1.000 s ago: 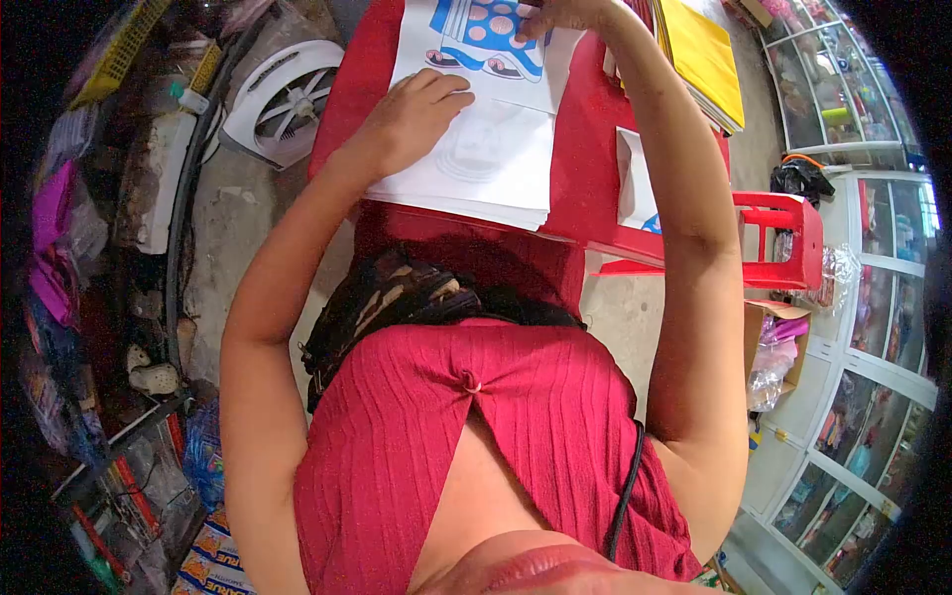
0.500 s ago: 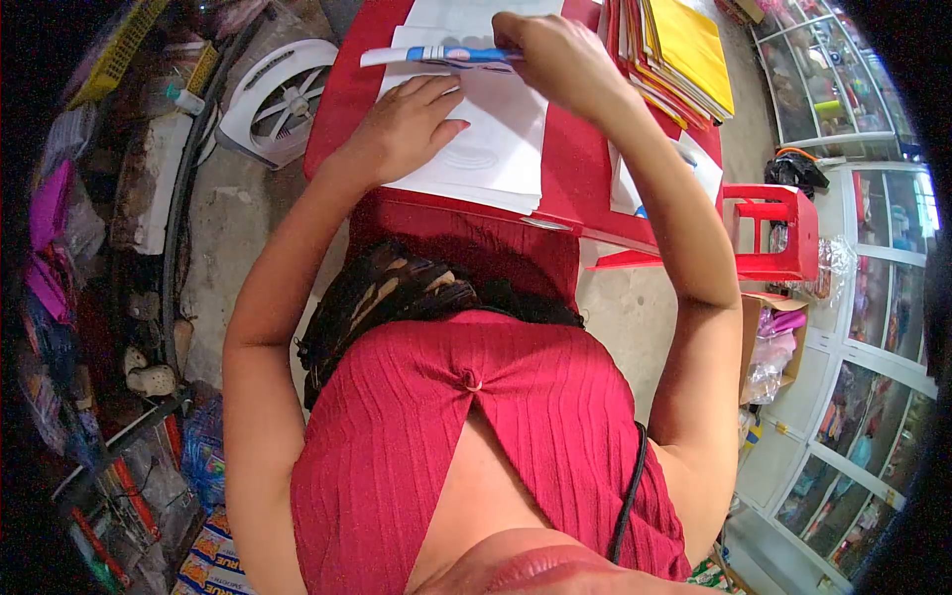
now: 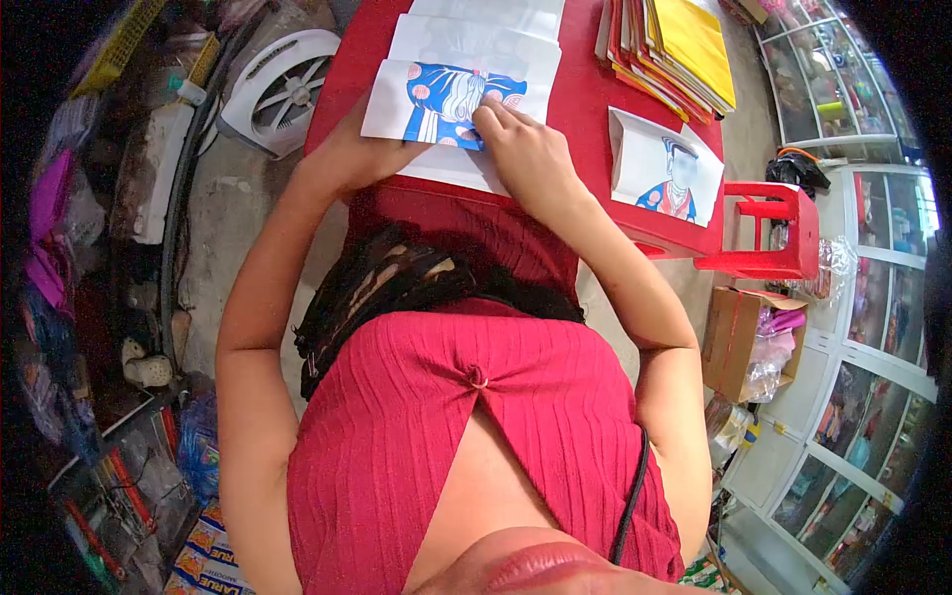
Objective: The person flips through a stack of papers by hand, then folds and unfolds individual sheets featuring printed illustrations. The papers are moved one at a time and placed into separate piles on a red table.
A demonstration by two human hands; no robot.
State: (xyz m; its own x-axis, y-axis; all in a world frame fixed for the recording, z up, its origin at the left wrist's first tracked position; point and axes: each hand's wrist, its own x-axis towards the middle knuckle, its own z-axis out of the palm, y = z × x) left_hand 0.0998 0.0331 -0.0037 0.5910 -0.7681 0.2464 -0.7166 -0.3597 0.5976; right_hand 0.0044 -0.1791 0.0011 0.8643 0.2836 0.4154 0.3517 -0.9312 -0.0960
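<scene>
A white sheet of paper with a blue, white and pink printed figure (image 3: 428, 91) lies tilted over a stack of paper at the near edge of the red table (image 3: 580, 94). My right hand (image 3: 531, 157) is closed on the right part of this sheet, its bent fingertips on the print and its thumb out of sight. Under the sheet's lower left side is my left hand (image 3: 365, 157), its fingers hidden by the paper. More white sheets (image 3: 466, 42) stretch behind it. To the right lies another printed paper (image 3: 672, 178) showing the upper part of a figure, slightly creased.
A pile of yellow, red and white paper (image 3: 684, 55) sits at the table's far right. Beside the table stand a red plastic stool (image 3: 769, 228), an open cardboard box (image 3: 739, 342) and glass-fronted cabinets (image 3: 873, 278). A white fan (image 3: 283, 94) is on the floor at left.
My right hand has come down and nearer, turning the sheet so its printed side shows. My left hand has gone from lying flat on the paper to underneath the sheet.
</scene>
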